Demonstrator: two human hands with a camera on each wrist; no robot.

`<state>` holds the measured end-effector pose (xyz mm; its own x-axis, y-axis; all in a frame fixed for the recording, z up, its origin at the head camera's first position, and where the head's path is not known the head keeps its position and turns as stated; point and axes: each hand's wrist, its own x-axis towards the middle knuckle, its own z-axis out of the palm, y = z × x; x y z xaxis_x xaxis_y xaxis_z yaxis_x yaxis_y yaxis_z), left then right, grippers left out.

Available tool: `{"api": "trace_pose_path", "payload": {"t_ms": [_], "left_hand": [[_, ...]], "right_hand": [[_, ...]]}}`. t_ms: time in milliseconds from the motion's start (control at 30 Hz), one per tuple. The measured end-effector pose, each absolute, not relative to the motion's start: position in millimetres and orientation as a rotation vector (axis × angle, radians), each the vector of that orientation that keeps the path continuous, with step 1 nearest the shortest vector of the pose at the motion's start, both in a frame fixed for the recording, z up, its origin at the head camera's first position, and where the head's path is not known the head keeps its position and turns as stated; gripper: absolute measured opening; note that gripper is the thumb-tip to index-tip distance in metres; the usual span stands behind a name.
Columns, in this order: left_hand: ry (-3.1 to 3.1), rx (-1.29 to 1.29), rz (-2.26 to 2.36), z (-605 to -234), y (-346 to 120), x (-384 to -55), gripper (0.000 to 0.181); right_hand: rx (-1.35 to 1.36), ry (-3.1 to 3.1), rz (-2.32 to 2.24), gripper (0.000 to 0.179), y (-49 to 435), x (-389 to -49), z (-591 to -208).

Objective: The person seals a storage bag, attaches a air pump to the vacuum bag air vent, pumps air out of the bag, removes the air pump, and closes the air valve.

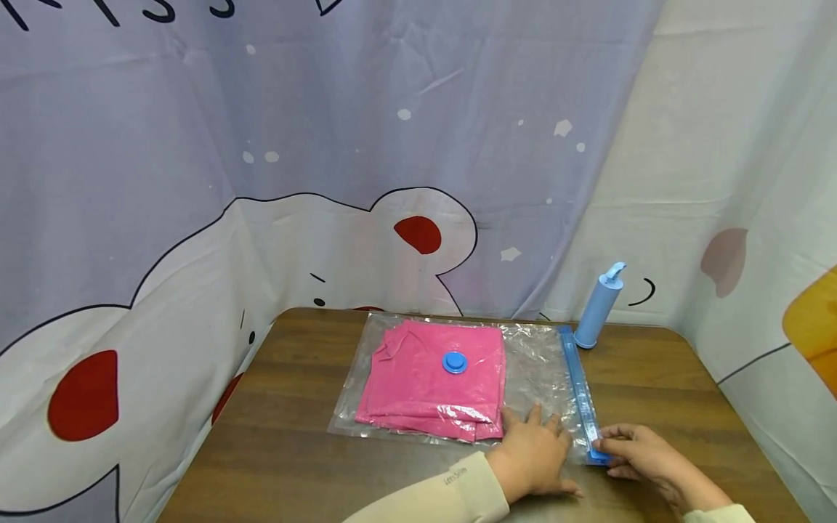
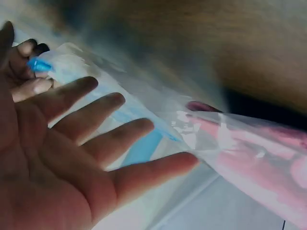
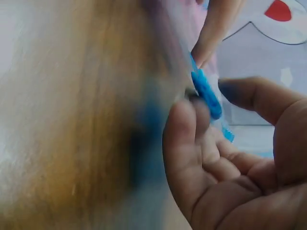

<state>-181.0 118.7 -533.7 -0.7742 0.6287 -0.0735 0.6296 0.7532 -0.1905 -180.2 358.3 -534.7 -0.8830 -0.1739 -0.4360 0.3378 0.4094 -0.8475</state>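
Observation:
A clear vacuum storage bag (image 1: 532, 356) lies flat on the table with a folded pink garment (image 1: 425, 385) inside. On its top face is a round blue valve (image 1: 454, 362), and a blue zip strip (image 1: 577, 385) runs along the right end. My left hand (image 1: 532, 454) spreads straight fingers over the bag's near edge, between the garment and the strip. At the strip's near end my right hand (image 1: 644, 457) pinches the blue zip slider (image 3: 206, 93) between thumb and curled fingers.
A blue hand pump (image 1: 598, 309) stands upright beyond the strip, at the back right of the wooden table (image 1: 294, 450). A printed curtain (image 1: 327, 247) hangs behind the table's back edge and along its sides.

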Motion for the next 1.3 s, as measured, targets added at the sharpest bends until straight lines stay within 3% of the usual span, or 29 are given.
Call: {"api": "trace_pose_path", "payload": {"t_ms": [300, 767, 1000, 1300], "left_hand": [[3.215, 1.297, -0.325, -530.6, 130.8, -181.7, 0.019], [3.348, 1.537, -0.408, -531.7, 137.0, -175.7, 0.018], [3.379, 1.610, -0.401, -532.8, 134.3, -177.1, 0.016], [3.430, 1.668, -0.434, -537.2, 132.6, -174.7, 0.018]], "right_hand": [[0.044, 2.048, -1.585, 0.043, 356.0, -179.8, -521.2], [0.162, 2.102, -1.622, 0.084, 341.4, -181.8, -508.7], [0.261, 2.218, -1.649, 0.086, 332.5, -185.8, -511.3], [0.262, 2.360, -1.562, 0.074, 333.7, -194.9, -514.4]]}}
